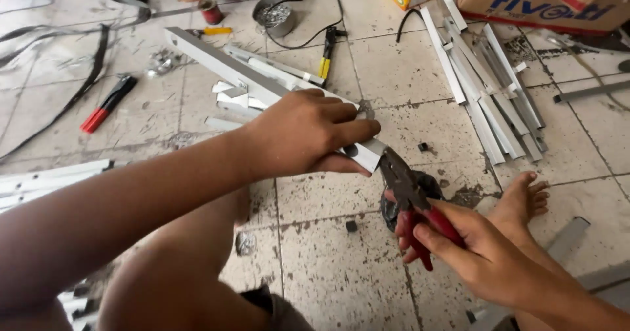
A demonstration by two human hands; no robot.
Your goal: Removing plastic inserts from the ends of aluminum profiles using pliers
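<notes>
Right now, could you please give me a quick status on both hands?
Left hand gripping white metal profile. Right hand squeezing red-handled snips at profile's end. Cut-off scraps on tiled floor.

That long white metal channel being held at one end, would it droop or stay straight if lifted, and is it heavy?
The white channel probably stays straight: the left hand grips only its near end, yet it runs out unbent. It looks thin-walled and hollow, so likely light for its length. Its cut end by the red-handled snips in the right hand may be sharp.
</notes>
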